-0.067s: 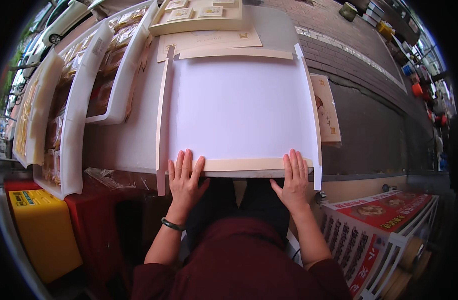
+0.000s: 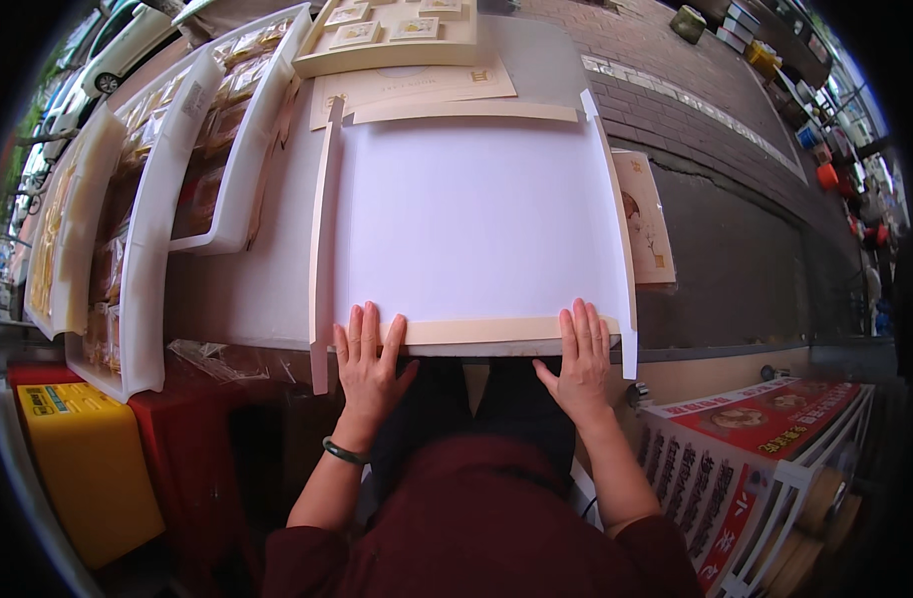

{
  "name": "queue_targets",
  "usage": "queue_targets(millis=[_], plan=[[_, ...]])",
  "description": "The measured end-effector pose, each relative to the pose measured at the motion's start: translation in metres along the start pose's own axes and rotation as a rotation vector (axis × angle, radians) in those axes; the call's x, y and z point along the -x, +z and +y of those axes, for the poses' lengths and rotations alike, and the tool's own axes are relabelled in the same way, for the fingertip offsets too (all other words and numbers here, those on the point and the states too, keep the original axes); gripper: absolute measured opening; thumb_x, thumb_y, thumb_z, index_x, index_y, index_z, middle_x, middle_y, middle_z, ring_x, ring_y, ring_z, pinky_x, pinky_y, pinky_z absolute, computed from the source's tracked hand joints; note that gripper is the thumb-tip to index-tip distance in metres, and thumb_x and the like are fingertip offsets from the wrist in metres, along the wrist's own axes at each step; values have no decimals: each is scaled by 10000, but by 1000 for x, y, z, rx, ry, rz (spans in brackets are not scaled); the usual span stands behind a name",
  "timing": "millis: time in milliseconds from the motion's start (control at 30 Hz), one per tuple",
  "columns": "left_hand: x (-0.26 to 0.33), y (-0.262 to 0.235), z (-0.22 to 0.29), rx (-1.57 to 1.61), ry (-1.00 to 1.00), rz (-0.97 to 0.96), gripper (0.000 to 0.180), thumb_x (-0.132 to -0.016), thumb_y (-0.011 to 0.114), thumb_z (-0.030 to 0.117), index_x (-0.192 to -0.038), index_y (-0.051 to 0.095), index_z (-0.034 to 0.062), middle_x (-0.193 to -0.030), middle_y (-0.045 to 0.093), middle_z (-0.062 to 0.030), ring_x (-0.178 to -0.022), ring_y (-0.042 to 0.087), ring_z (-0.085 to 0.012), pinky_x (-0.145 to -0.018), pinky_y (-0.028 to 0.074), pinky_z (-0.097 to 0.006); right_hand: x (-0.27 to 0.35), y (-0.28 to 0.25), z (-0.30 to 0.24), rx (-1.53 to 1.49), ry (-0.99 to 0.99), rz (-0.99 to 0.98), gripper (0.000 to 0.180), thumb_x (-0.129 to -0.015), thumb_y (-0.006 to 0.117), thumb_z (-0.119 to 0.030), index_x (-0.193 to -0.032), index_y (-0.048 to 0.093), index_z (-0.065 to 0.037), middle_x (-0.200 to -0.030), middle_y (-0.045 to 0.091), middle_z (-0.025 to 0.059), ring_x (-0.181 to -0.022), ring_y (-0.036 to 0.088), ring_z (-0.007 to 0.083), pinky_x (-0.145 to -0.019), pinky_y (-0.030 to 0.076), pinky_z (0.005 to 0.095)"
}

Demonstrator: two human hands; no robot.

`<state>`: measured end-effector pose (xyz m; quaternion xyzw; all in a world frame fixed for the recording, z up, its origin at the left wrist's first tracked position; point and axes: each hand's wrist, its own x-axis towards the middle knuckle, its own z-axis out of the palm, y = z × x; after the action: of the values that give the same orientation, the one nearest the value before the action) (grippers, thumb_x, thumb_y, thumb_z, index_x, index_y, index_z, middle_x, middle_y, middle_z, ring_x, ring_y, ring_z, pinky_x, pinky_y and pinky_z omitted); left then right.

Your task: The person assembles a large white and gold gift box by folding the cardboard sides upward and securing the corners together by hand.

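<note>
A flat cardboard box blank (image 2: 471, 214), white inside with cream folded edges, lies on the grey table in front of me. Its far flap and both side flaps stand partly raised, and the near flap (image 2: 476, 331) is folded inward along the table's front edge. My left hand (image 2: 370, 361) rests with spread fingers on the left end of that near flap. On its right end lies my right hand (image 2: 581, 361), fingers stretched out and thumb apart. Neither hand holds anything. A dark green bangle (image 2: 345, 450) circles my left wrist.
White plastic trays (image 2: 143, 249) of packaged food stand at the left. Beyond the blank are a printed card sheet (image 2: 417, 88) and a cream box (image 2: 392, 58) holding small packets. Another printed piece (image 2: 648, 224) sticks out at its right. A yellow box (image 2: 88, 473) sits lower left.
The whole picture has shifted slightly. Both hands keep their places on the near flap, with no clear movement of the blank.
</note>
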<state>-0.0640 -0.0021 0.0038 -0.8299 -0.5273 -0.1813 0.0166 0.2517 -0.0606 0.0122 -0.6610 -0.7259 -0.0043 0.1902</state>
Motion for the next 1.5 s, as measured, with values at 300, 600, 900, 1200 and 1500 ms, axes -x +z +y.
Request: queue_targets(millis=[300,600,900,1200,1500], plan=[[-26,24,72,163,264,-52,863,-725,734,309,-1510,436,107,-1579,416,-77,-1485,353,-263,-1219,237,-497,-23,14,-59,-97,-159,-65,948,-689,844,-174,-1493,382,21,-1564,384,196,-1465,357,342,-1207,276,489],[2,-11,8,75,69,-59,819,-716,821,247,-1468,502,180,-1537,456,-133,-1452,399,-316,-1191,273,-519,11,-9,-5,32,14,-3,947,-678,844,-98,-1494,375,7,-1567,375,194,-1458,355,370,-1199,295,495],[-4,-21,1,106,114,-83,831,-699,826,343,-1459,510,234,-1512,469,-134,-1416,423,-309,-1134,327,-543,7,-8,-10,53,-5,47,897,-646,842,-89,-1434,433,37,-1523,407,234,-1414,395,410,-1167,330,518],[-1,-6,18,69,78,49,896,-662,834,417,-1449,495,154,-1314,440,-198,-1276,412,-406,-1128,294,-624,4,-11,-27,110,7,48,814,-702,818,-160,-1422,483,19,-1521,395,262,-1416,376,440,-1156,308,562],[-13,1,31,36,237,-31,812,-739,764,288,-1493,481,180,-1533,464,-54,-1465,374,-240,-1227,202,-485,-20,14,-69,-77,-245,-66,713,-770,732,-107,-1437,490,-30,-1512,477,140,-1427,424,312,-1176,318,482]])
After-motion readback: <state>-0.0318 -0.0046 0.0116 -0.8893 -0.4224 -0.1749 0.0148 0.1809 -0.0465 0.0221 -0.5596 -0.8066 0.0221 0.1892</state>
